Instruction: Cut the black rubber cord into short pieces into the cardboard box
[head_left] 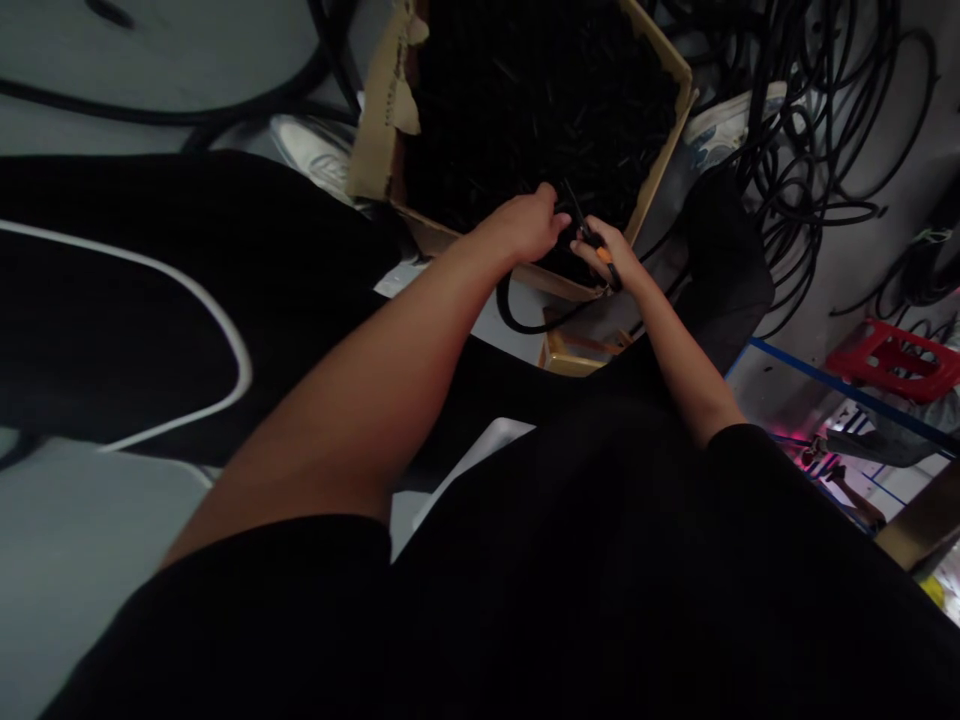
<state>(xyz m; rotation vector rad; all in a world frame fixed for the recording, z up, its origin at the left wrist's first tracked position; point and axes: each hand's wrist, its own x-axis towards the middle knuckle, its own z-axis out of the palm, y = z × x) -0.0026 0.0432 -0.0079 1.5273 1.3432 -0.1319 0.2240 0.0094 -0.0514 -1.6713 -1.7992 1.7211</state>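
Note:
A cardboard box (373,150) full of small black pieces stands between my feet. Over its near edge, my left hand (534,222) is closed around what looks like the end of a black cable (517,322), which loops below the hand. My right hand (606,252), just to the right, is wrapped round a black and orange cutting tool (603,254). The tool's dark blades point up and left over the box, close to my left fingertips. The exact contact between blades and cable is too dark to tell.
Black cables (806,190) lie tangled on the floor at the upper right. My shoes (319,155) flank the box. A wooden stool (566,358) is below it. At the right are a red stool (892,360), a blue-edged frame (847,385) and another person's arm (859,500).

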